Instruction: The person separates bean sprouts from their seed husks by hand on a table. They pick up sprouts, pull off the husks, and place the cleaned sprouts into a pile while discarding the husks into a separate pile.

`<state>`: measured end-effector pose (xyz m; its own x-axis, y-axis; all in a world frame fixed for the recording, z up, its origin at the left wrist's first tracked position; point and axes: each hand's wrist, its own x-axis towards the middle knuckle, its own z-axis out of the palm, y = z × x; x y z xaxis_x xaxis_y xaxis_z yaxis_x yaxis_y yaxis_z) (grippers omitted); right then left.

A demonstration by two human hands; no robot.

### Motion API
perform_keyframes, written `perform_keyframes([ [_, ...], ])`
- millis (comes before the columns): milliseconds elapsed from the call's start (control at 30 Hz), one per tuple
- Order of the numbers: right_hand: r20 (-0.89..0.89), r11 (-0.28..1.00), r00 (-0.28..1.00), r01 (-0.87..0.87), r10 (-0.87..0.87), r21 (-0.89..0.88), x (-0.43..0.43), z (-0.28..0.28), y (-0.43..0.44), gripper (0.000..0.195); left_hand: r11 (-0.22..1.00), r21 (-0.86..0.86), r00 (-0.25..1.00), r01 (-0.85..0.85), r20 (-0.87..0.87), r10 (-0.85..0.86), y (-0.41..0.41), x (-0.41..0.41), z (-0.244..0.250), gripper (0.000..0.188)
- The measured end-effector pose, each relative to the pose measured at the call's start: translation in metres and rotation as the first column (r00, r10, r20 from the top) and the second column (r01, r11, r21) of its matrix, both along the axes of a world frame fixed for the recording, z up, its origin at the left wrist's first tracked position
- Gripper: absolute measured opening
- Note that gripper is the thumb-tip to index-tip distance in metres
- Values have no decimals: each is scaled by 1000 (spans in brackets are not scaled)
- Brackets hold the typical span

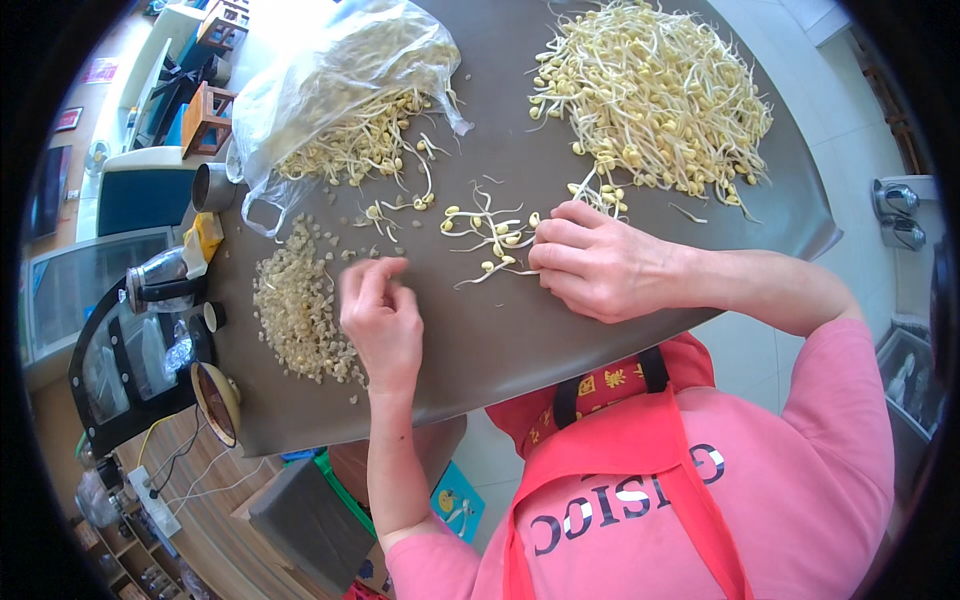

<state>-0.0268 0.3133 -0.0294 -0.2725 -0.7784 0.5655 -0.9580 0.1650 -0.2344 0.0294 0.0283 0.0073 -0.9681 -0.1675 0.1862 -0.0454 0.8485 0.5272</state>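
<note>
My left hand [382,315], slightly blurred, has its fingers curled in beside a pile of pale bean hulls [304,315]; whether something small is pinched in it is hidden. My right hand [592,262] rests on the brown table covering [465,337], fingers bent around some bean sprouts [600,196] that stick out beyond its knuckles. Several loose bean sprouts [495,229] lie spread by its fingertips. Beyond it is a large heap of yellow-headed bean sprouts [660,97]. At the upper left, more sprouts [360,146] spill from a clear plastic bag [337,60].
Along the table's left side stand a metal cup [214,187], a yellow packet [204,236], a glass jug with a black handle [161,281] and a tilted bowl [216,401]. A power strip [154,501] with cables lies on a wooden surface at the lower left.
</note>
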Motion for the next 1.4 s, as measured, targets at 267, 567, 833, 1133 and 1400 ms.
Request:
perform_keyframes([
  [267,25,997,997,71,-71,14,-1,0,-3,17,973,90,961,212,163,-224,45,-26,2,42],
  [567,-110,850,843,521,-526,-76,-31,14,17,20,976,12,959,219,-185,-213,42,-48,-1,17],
  [833,-45,993,995,95,-92,75,-7,17,-17,26,912,-268,922,312,-147,-359,6,-70,-19,11],
  [1133,-142,948,940,318,-311,24,-25,-2,-1,24,924,237,949,301,-169,-266,38,-32,-15,5],
  [1400,-88,943,941,331,-327,34,-22,-4,2,22,904,398,988,154,-39,-152,35,-5,-17,7],
])
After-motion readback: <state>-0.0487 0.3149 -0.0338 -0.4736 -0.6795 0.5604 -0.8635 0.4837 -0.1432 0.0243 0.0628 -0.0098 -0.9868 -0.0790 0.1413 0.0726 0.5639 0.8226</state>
